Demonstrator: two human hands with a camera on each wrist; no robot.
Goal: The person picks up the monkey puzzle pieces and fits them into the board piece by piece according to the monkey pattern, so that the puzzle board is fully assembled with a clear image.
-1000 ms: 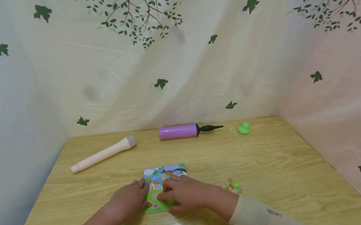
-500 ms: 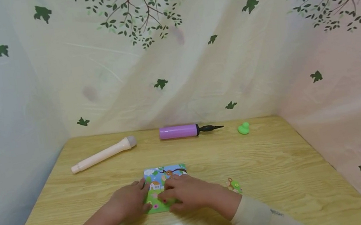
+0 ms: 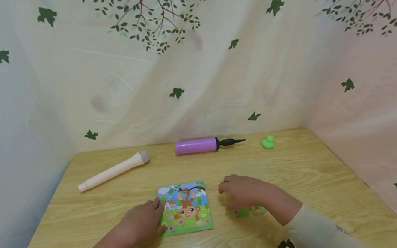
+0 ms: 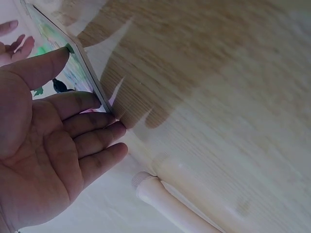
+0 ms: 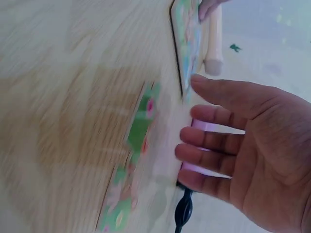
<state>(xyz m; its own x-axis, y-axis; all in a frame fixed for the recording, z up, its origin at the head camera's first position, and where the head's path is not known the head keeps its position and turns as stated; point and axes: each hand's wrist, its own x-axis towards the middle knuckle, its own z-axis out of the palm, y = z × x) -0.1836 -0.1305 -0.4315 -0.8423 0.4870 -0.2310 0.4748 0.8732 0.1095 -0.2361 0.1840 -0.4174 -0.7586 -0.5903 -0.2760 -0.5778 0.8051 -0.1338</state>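
A square puzzle board (image 3: 187, 225) with a monkey picture lies flat at the middle of the table. My left hand (image 3: 144, 221) touches its left edge with extended fingers and thumb; the left wrist view shows the fingertips against the board's edge. My right hand (image 3: 246, 192) hovers to the right of the board, fingers loosely bent and holding nothing. Partly hidden under that hand are a green puzzle piece (image 3: 241, 213) with a pink flower and a second puzzle piece (image 3: 257, 211). The right wrist view shows both pieces on the table, apart from the fingers.
Along the back of the wooden table (image 3: 309, 184) lie a pale pink microphone (image 3: 112, 172), a purple hand pump (image 3: 196, 146) with a black nozzle, and a small green toy duck (image 3: 268, 142). Printed curtains (image 3: 190, 69) enclose the table at the back and sides.
My right hand has left the board and moved right, over the loose pieces, uncovering the monkey picture. My left hand has stayed at the board's left edge.
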